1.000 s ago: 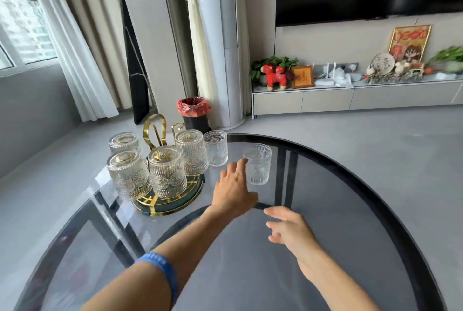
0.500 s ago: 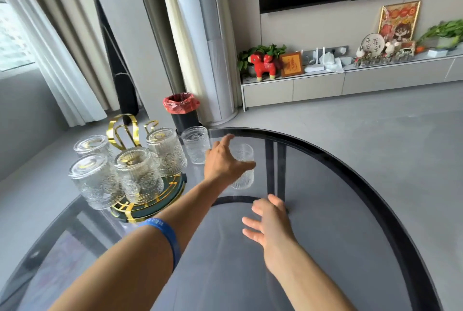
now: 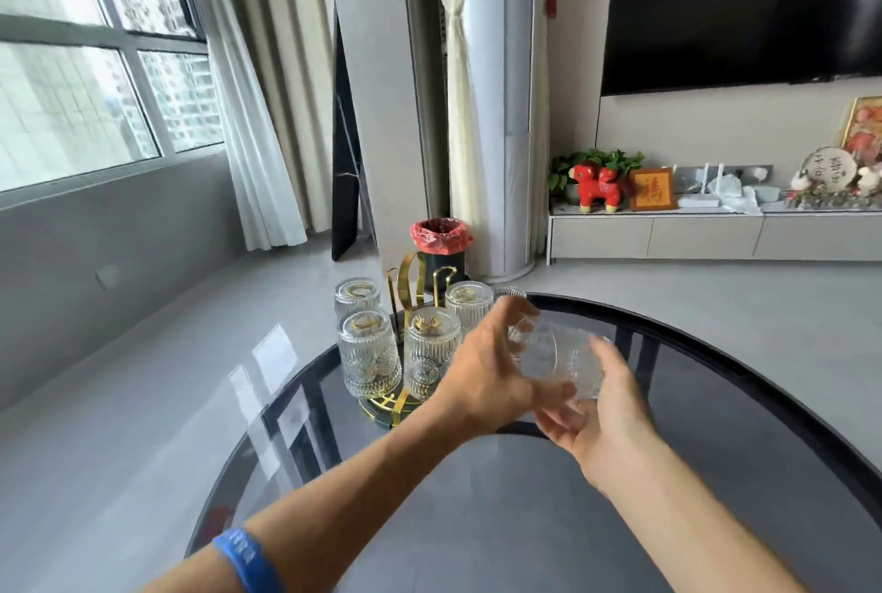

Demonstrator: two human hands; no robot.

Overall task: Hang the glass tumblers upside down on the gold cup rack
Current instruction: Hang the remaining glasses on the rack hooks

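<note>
A gold cup rack (image 3: 405, 277) with a round dark base stands on the glass table (image 3: 716, 401), left of centre. Several ribbed glass tumblers hang upside down on it, such as the front one (image 3: 429, 354). Both hands hold one clear tumbler (image 3: 558, 361) in the air just right of the rack; it is tilted on its side. My left hand (image 3: 487, 373) grips it from the left, and my right hand (image 3: 601, 416) cups it from below and the right. Another tumbler (image 3: 510, 292) stands on the table behind my left hand, mostly hidden.
The table is oval, dark glass with a black rim. Beyond it on the floor stands a black bin (image 3: 441, 244) with a red liner. A low white TV cabinet (image 3: 716, 234) with ornaments runs along the right wall.
My left hand closed on the nearer tumbler and lifted it off the table. My right hand rose to meet it and now holds it too. The camera tilted up and leftwards.
</note>
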